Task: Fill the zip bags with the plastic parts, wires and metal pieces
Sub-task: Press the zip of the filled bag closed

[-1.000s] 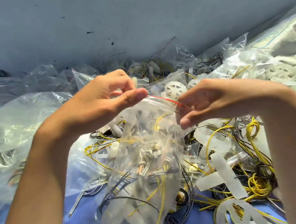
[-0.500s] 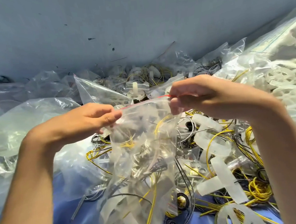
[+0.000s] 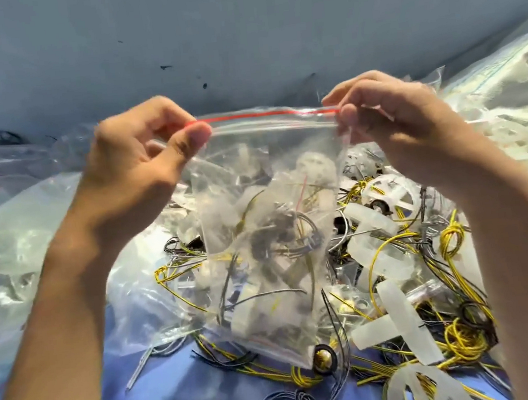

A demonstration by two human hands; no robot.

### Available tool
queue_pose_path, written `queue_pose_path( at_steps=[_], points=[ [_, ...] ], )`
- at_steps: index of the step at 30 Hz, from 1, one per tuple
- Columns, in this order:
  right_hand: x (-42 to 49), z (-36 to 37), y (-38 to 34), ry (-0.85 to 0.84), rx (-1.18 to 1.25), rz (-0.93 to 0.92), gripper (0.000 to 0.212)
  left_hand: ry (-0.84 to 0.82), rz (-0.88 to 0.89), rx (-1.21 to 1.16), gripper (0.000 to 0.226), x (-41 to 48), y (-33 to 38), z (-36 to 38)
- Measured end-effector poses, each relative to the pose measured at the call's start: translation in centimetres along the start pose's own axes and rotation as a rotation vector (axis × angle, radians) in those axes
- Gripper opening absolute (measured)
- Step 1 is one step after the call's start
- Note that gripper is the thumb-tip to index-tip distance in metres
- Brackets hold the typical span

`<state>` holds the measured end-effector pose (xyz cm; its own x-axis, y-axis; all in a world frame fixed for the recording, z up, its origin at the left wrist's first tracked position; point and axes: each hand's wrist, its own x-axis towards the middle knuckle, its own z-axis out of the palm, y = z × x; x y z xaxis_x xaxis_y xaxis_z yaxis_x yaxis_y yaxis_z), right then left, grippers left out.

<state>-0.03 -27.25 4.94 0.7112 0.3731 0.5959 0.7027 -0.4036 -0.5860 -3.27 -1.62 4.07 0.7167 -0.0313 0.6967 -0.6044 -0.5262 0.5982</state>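
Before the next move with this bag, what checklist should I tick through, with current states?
1. The left hand pinches the zip bag at its top left corner: ok.
2. The right hand pinches the top right corner: ok.
3. The bag holds wires and plastic parts: ok.
4. The red zip strip is sealed along its full length: cannot tell.
5. The bag's bottom hangs free of the loose pile: cannot tell.

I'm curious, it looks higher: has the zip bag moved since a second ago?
Yes. The zip bag has risen, its top closer to the dark specks on the wall.
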Motion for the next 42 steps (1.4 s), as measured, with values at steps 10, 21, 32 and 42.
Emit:
queue_pose_path(
  at_steps=[10, 21, 32, 42],
  points=[
    [-0.5, -0.7, 1.3, -0.173, 0.155, 0.247, 0.027, 0.18, 0.065, -0.031, 0.019, 0.5, -0.9, 0.8],
    [-0.4, -0.3, 1.0, -0.17, 0.064, 0.31, 0.004, -0.034, -0.271, -0.247, 0.015, 0.2, -2.4, -0.1],
    [-0.2, 0.4, 1.4, -0.186, -0.077, 0.178, 0.004, 0.01, -0.275, -0.215, 0.014, 0.2, -2.2, -0.7],
    [-1.0, -0.6, -1.4, -0.114, 0.332, -0.02, 0.008, -0.153, -0.065, -0.224, 0.013, -0.3, 1.6, -3.3]
  ],
)
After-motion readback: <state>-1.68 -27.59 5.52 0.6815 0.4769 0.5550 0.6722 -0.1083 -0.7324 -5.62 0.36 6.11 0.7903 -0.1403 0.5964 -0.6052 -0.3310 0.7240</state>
